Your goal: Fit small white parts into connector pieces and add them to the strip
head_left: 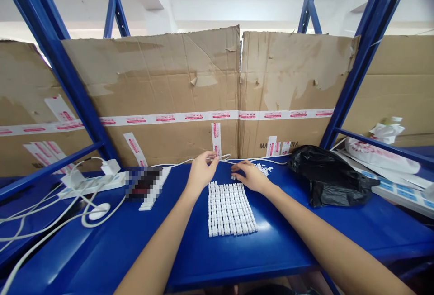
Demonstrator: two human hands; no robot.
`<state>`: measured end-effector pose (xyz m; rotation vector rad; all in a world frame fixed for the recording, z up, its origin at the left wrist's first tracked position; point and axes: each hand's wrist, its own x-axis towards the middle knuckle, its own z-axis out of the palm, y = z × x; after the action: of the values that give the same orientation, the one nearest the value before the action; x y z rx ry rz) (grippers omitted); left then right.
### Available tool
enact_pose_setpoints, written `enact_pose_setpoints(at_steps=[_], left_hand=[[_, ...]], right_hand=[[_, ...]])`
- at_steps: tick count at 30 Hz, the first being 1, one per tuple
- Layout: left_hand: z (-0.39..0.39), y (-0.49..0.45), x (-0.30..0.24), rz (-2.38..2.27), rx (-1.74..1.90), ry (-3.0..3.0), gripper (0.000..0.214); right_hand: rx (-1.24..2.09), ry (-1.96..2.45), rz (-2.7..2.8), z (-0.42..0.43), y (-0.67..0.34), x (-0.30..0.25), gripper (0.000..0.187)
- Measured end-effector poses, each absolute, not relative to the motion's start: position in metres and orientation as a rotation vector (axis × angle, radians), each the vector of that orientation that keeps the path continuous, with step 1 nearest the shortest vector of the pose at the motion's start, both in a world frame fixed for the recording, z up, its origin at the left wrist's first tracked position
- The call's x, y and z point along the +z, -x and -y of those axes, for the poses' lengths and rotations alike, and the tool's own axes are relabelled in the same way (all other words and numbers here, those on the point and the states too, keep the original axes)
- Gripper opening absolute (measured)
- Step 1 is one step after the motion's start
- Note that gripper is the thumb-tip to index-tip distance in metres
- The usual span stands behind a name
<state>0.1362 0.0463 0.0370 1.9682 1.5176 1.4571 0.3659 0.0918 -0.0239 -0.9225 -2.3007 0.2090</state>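
Note:
A block of small white plastic pieces [232,209], set side by side in tight rows, lies on the blue table in front of me. At its far left corner is my left hand [202,170], thumb and fingers drawn together near a white cable; whatever is between them is too small to make out. My right hand [251,176] reaches over the far right corner, its fingers curled down onto a small white piece [233,177]. Behind that hand sits a loose pile of similar white bits [264,169], partly covered by it.
A black plastic bag [325,177] rests to the right. On the left are a power strip [98,185] with plugs and cables, a round white disc [99,211], and a pixelated dark object [144,184] beside a white strip. Cardboard panels [162,82] and blue posts stand behind.

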Motion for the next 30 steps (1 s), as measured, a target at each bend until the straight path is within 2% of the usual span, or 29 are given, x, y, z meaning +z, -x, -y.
enact_pose_setpoints(at_steps=[9, 21, 25, 27, 30], left_hand=[[-0.060, -0.150, 0.001, -1.354, 1.409, -1.965, 0.015], [-0.050, -0.150, -0.011, -1.321, 1.366, -2.111, 0.019], [-0.051, -0.149, -0.015, -1.182, 1.375, -1.883, 0.028], [-0.051, -0.150, -0.013, -1.048, 1.328, -1.775, 0.036], [-0.046, -0.151, -0.009, -0.946, 1.295, -1.693, 0.033]], right_hand=[[0.422, 1.016, 2.244, -0.103, -0.359, -0.025, 0.018], [0.326, 0.987, 2.277, -0.096, -0.359, -0.020, 0.024], [0.450, 0.869, 2.011, -0.086, -0.353, -0.013, 0.020], [0.552, 0.770, 1.904, -0.079, -0.349, -0.011, 0.024], [0.692, 0.659, 1.842, -0.070, -0.343, -0.011, 0.029]])
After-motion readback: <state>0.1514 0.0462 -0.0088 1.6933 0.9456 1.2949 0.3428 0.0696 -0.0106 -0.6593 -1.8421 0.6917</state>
